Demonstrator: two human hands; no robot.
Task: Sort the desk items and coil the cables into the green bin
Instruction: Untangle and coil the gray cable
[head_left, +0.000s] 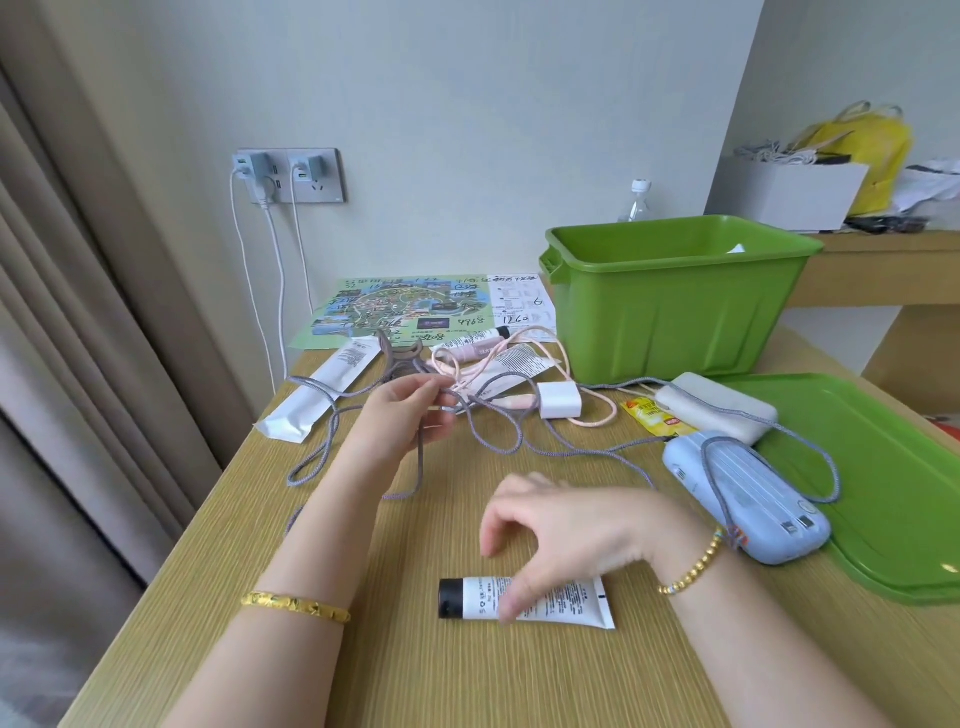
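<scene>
Here the left hand (410, 410) pinches the grey cable (498, 441), which sprawls in loose loops across the surface (363, 675); the right hand (566, 540) hovers relaxed and holding nothing over a white tube (566, 605), with the green bin (675, 312) far right

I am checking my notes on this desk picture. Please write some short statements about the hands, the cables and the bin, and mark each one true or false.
1. The left hand pinches the grey cable. True.
2. The green bin is closed with its lid. False: it is open, and the green lid lies flat on the desk beside it.
3. The right hand hovers over the white tube with a black cap. True.
4. The pink cable is already in the bin. False: it lies on the desk by the white charger.
5. The grey cable crosses the blue device. True.
</scene>
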